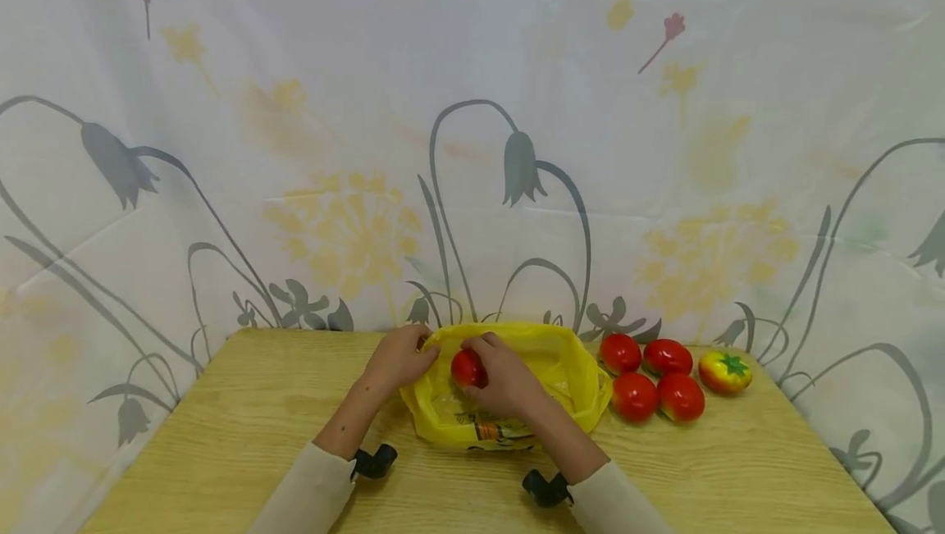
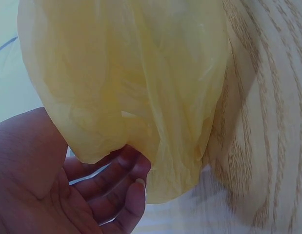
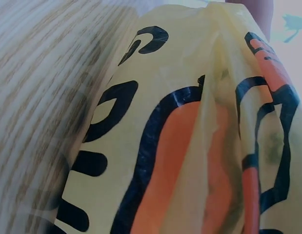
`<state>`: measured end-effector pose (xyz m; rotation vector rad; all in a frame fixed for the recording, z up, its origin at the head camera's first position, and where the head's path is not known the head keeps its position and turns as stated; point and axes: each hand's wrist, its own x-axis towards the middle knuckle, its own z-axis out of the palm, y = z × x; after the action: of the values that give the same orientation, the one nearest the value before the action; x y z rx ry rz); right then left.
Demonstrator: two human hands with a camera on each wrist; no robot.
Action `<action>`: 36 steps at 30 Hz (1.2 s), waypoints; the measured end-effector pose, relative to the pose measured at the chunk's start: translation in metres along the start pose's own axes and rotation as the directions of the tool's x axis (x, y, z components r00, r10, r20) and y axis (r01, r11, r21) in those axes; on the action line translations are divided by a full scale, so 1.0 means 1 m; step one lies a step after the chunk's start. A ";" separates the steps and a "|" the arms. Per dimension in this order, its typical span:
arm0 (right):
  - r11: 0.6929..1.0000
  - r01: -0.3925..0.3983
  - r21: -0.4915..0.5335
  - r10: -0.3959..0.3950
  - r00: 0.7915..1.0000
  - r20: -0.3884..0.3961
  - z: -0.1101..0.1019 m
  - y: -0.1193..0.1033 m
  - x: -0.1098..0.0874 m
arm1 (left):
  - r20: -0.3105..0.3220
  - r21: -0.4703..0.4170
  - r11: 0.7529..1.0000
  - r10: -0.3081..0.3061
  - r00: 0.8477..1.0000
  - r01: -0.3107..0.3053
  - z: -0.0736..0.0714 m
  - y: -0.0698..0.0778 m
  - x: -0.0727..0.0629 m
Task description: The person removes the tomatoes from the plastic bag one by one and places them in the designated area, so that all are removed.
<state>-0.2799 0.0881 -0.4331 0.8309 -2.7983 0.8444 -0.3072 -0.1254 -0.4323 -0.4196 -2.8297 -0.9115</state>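
A yellow plastic bag (image 1: 443, 429) with dark and orange print stands with its mouth spread wide on the table. My left hand (image 1: 399, 358) grips the bag's left rim; in the left wrist view its fingers (image 2: 109, 195) curl at the edge of the yellow film (image 2: 131, 68). Inside the bag's mouth, my right hand (image 1: 509, 382) holds a glossy red toy tomato (image 1: 467, 367) between thumb and fingers. Printed bag wall (image 3: 175, 146) fills much of the right wrist view, where the right hand itself is hidden.
Right of the bag, several red toy tomatoes (image 1: 636, 397) sit in a cluster, with a yellow-red one (image 1: 725, 372) topped by a green star-shaped leaf at its outer side. Behind the wooden table (image 1: 738, 476) hangs a flower-printed cloth (image 1: 472, 50).
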 end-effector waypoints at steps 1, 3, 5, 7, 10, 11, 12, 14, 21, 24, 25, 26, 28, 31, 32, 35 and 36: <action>1.000 -0.002 0.000 0.002 1.000 0.001 0.000 0.000 -0.001 | 0.000 -0.001 1.000 0.001 1.000 -0.001 0.000 0.000 -0.001; 1.000 -0.004 0.004 0.004 1.000 0.002 -0.001 -0.001 -0.003 | 0.003 -0.005 1.000 -0.004 1.000 0.004 0.001 0.000 -0.002; 1.000 0.001 0.011 -0.001 1.000 0.000 -0.002 -0.001 -0.005 | 0.004 -0.008 1.000 -0.006 1.000 0.006 0.002 0.001 -0.002; 1.000 0.004 0.028 -0.004 1.000 -0.006 -0.006 -0.001 -0.005 | 0.004 -0.011 1.000 -0.006 1.000 0.006 0.002 0.001 -0.001; 0.999 0.002 0.041 -0.001 1.000 -0.021 -0.012 -0.002 -0.006 | 0.004 -0.012 1.000 -0.001 1.000 0.001 0.001 0.003 0.003; 0.999 0.001 0.046 0.000 1.000 -0.030 -0.014 -0.003 -0.006 | 0.003 -0.014 1.000 0.000 1.000 0.000 0.000 0.003 0.004; 0.999 0.003 0.049 -0.001 0.999 -0.041 -0.016 -0.003 -0.007 | 0.000 -0.016 1.000 0.003 1.000 -0.003 0.000 0.004 0.005; 0.999 0.004 0.042 -0.002 0.998 -0.058 -0.019 -0.003 -0.007 | -0.002 -0.014 1.000 0.001 1.000 -0.001 -0.001 0.004 0.008; 0.998 -0.007 0.064 0.014 0.994 -0.107 -0.024 -0.005 -0.015 | -0.002 -0.006 1.000 0.000 1.000 0.000 0.000 0.005 0.010; 0.997 -0.001 0.078 0.012 0.991 -0.137 -0.026 -0.008 -0.020 | 0.000 -0.003 1.000 -0.002 1.000 0.002 0.001 0.004 0.009; 0.996 0.001 0.084 0.011 0.990 -0.144 -0.026 -0.009 -0.021 | 0.001 -0.002 1.000 -0.004 1.000 0.004 0.001 0.004 0.008; 0.996 0.005 0.088 0.009 0.989 -0.151 -0.026 -0.010 -0.023 | 0.002 0.000 1.000 -0.005 1.000 0.005 0.001 0.004 0.008; 0.995 0.010 0.100 0.007 0.987 -0.163 -0.027 -0.011 -0.028 | 0.007 0.003 1.000 -0.008 1.000 0.008 0.001 0.003 0.007; 0.995 0.010 0.102 0.009 0.984 -0.178 -0.027 -0.013 -0.034 | 0.015 0.001 1.000 -0.007 1.000 0.007 0.001 0.002 0.005; 0.995 0.010 0.102 0.009 0.983 -0.184 -0.028 -0.014 -0.036 | 0.018 0.000 1.000 -0.004 1.000 0.004 0.001 0.002 0.005; 0.995 0.005 0.097 0.014 0.980 -0.198 -0.028 -0.016 -0.041 | 0.021 -0.005 1.000 0.001 1.000 -0.001 0.000 -0.001 0.002; 0.995 0.003 0.101 0.017 0.979 -0.201 -0.028 -0.017 -0.043 | 0.022 -0.006 1.000 0.001 1.000 -0.001 0.000 -0.001 0.002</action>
<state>-0.2362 0.1118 -0.4118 0.7050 -2.6027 1.0165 -0.3093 -0.1260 -0.4330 -0.4342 -2.8475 -0.9204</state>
